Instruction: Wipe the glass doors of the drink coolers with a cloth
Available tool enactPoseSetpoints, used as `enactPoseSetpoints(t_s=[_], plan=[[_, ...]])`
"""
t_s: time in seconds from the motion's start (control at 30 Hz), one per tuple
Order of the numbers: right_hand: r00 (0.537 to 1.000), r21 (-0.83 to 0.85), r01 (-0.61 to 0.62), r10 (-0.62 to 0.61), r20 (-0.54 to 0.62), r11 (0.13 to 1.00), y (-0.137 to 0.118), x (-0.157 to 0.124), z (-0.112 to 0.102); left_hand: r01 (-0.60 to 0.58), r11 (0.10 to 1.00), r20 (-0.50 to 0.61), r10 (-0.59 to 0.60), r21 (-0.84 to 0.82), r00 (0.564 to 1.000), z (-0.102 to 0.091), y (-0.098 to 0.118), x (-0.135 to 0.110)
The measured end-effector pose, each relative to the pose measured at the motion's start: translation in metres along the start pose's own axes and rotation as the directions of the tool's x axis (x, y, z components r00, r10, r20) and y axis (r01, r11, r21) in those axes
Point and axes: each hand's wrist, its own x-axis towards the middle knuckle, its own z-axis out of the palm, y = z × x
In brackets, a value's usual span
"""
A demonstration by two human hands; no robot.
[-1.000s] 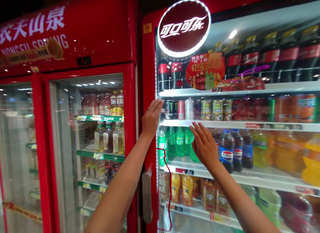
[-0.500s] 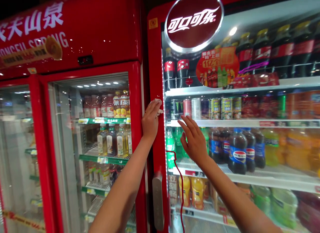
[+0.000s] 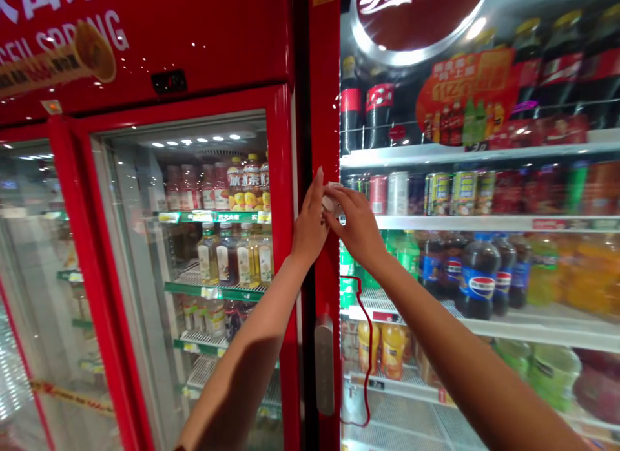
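Note:
My left hand point(image 3: 310, 225) rests flat against the red door frame of a Coca-Cola drinks fridge point(image 3: 325, 102), its fingers pointing up. My right hand point(image 3: 356, 228) has come in from the right, its fingers curled over a small white wad of cloth point(image 3: 332, 202) at the frame's edge. The wad sits between both hands and is partly hidden by them. I cannot tell whether my left hand grips it.
A metal door handle point(image 3: 324, 367) sits lower on the frame, and a red cord point(image 3: 365, 347) hangs by it. Behind the glass, shelves hold cans and Pepsi bottles point(image 3: 477, 276). A red Nongfu Spring fridge point(image 3: 145, 50) stands to the left.
My right hand has moved left from the shelf area to the frame and onto the white wad. The view has shifted closer to the door, and the fridge sign has moved up and right.

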Motion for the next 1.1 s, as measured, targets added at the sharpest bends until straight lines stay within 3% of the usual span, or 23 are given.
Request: enactPoseSetpoints(t_s=[0.13, 0.27, 0.4, 0.47, 0.6, 0.8, 0.93, 1.1], plan=[[1.000, -0.122, 0.003, 0.000, 0.024, 0.992, 0.007, 0.005, -0.008, -0.007, 0.999, 0.038, 0.005, 0.038, 0.999, -0.010, 0.004, -0.017], [1.000, -0.199, -0.008, 0.002, -0.031, 0.980, 0.012, 0.004, -0.012, 0.083, 0.994, -0.027, -0.082, 0.067, 0.996, -0.014, 0.020, -0.060], [0.996, -0.235, 0.020, -0.041, -0.085, 0.972, 0.008, 0.010, -0.004, 0.054, 0.998, 0.008, -0.055, 0.042, 0.998, 0.002, 0.024, -0.102], [0.994, -0.237, 0.089, -0.103, -0.048, 0.967, 0.004, 0.010, 0.000, 0.025, 0.999, 0.024, -0.025, 0.037, 0.999, 0.014, 0.018, -0.113], [0.979, -0.260, 0.200, -0.183, 0.088, 0.945, 0.004, -0.003, 0.000, -0.069, 0.991, -0.023, 0.072, 0.113, 0.997, 0.029, 0.003, -0.121], [0.997, -0.298, 0.011, -0.034, -0.074, 0.955, 0.014, -0.006, -0.006, -0.130, 0.976, -0.043, 0.139, 0.176, 0.989, 0.031, 0.002, -0.121], [0.995, -0.334, 0.079, -0.094, -0.029, 0.939, -0.003, -0.001, 0.007, -0.151, 0.962, -0.102, 0.178, 0.229, 0.979, 0.036, -0.001, -0.124], [0.990, -0.381, 0.143, -0.138, 0.041, 0.913, -0.010, -0.021, 0.014, -0.168, 0.959, -0.123, 0.200, 0.229, 0.972, 0.039, -0.005, -0.127]])
